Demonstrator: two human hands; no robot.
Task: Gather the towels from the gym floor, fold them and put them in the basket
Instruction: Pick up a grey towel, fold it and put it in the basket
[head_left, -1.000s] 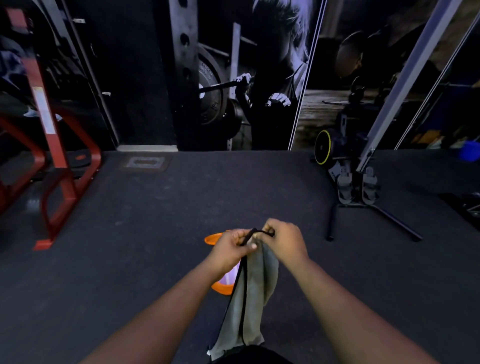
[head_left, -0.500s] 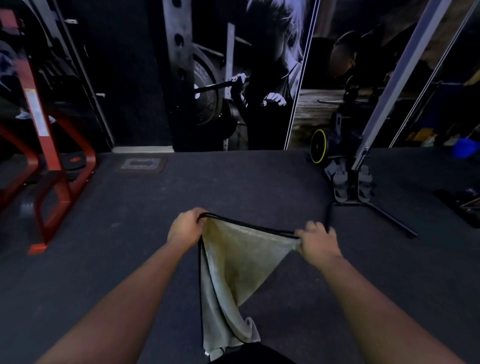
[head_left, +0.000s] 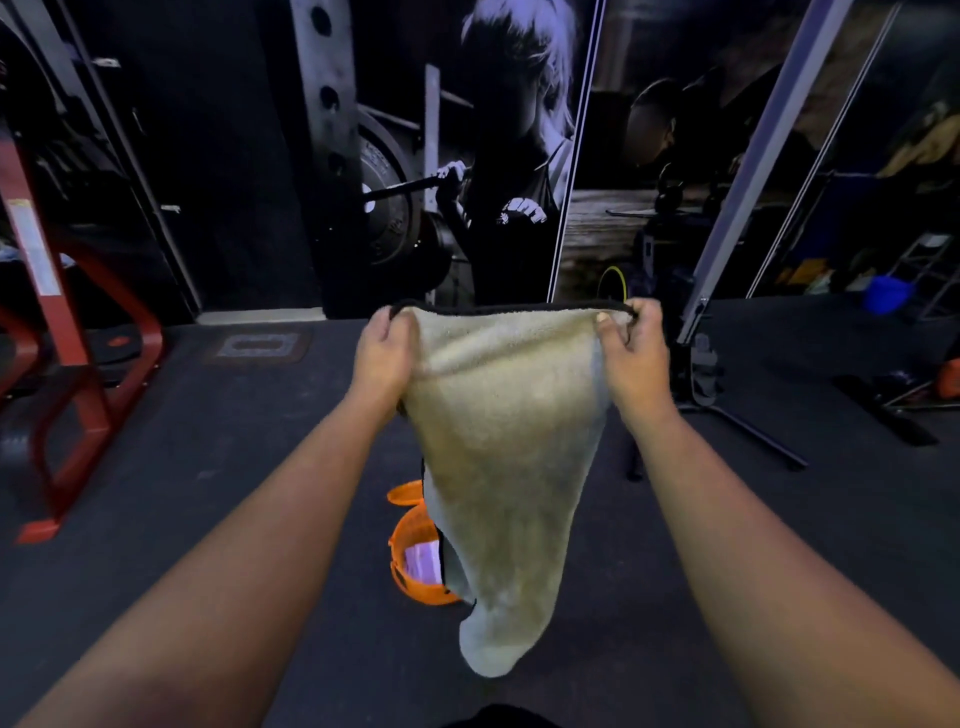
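A grey-beige towel (head_left: 506, 441) with a black hem hangs in front of me, stretched flat along its top edge. My left hand (head_left: 382, 351) pinches the top left corner and my right hand (head_left: 631, 353) pinches the top right corner. The towel narrows downward to a rounded end near my feet. Behind its lower left side an orange basket (head_left: 413, 564) stands on the dark gym floor, partly hidden, with something pale purple inside it.
A red steel rack (head_left: 67, 364) stands at the left. A weight machine base with black bars (head_left: 727, 415) sits on the floor at the right, a blue container (head_left: 885, 293) further back. A mural wall closes the far side.
My hands moved apart from a bunched grip, spread the towel's top edge wide and lifted it higher. The orange basket shows again beneath the towel.
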